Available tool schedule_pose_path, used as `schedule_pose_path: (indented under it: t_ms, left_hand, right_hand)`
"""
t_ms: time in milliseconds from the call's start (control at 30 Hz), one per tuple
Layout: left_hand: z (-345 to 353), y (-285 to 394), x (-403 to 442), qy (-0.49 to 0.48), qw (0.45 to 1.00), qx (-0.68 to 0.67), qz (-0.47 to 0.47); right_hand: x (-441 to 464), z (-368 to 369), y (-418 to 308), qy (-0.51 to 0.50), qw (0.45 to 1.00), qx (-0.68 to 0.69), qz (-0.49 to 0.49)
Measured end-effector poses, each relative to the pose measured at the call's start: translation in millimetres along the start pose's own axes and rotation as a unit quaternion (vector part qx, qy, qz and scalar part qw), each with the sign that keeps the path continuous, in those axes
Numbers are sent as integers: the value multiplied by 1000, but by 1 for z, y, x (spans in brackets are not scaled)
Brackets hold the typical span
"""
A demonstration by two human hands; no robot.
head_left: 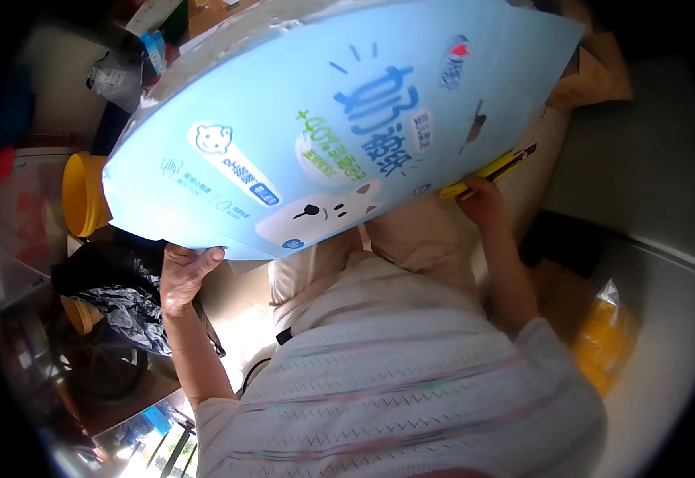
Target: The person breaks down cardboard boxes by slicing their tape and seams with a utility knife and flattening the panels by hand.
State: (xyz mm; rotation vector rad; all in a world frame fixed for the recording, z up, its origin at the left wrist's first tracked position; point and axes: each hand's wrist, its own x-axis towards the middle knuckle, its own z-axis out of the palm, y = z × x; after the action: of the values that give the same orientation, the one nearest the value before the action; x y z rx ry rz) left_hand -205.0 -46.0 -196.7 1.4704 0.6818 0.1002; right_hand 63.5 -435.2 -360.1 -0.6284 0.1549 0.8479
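Note:
A large light-blue printed cardboard sheet point(268, 135) with a white bear's face and green and blue lettering lies tilted across the upper middle. My left hand point(186, 275) grips its lower left edge, thumb on the printed side and fingers hidden behind. At the sheet's lower right edge, my right hand point(483, 203) is closed around a yellow utility knife point(497, 170), whose dark tip points up and right. A dark slot, perhaps a handle hole, shows in the sheet above the knife.
At the left are a yellow bucket point(84, 195) and a black plastic bag point(124, 287). Brown cardboard point(594, 76) is at the upper right. A clear bag with yellow contents point(606, 338) stands at the lower right. My lap is under the sheet.

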Motion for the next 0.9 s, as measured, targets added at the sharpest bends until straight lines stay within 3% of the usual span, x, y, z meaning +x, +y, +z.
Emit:
schedule_pose_path:
  t_ms: [67, 133, 167, 200, 233, 367, 467, 600, 733, 767, 800, 900]
  left_hand:
    - [-27, 20, 0, 6, 999, 47, -25]
    - [-49, 60, -2, 99, 955, 177, 214]
    - [-84, 69, -6, 142, 947, 114, 265]
    - [-65, 107, -11, 153, 890, 268, 336]
    - [-46, 145, -16, 186, 799, 404, 405]
    - [59, 203, -1, -20, 732, 502, 460]
    - [137, 196, 25, -58, 685, 578, 440]
    - [159, 191, 12, -97, 689, 609, 380]
    - [143, 182, 13, -196, 773, 471, 377]
    - [144, 186, 14, -203, 796, 470, 324]
    - [145, 198, 19, -249, 838, 444, 198]
    - [142, 193, 37, -268, 852, 406, 194]
  right_hand:
    - [1, -1, 3, -13, 1000, -1, 18]
    - [2, -2, 5, -37, 999, -2, 35]
    - [3, -2, 6, -32, 999, -5, 33]
    - [3, -2, 7, -26, 999, -7, 29]
    - [3, -2, 7, -20, 999, -9, 25]
    - [3, 6, 3, -46, 998, -30, 39]
    - [2, 0, 4, -51, 997, -35, 37]
    - [-7, -10, 1, -53, 997, -41, 34]
    - [4, -5, -7, -88, 992, -77, 54]
    - [4, -4, -9, -84, 991, -78, 72]
    - [3, -7, -12, -79, 990, -77, 90]
    - [-2, -9, -7, -43, 992, -78, 87]
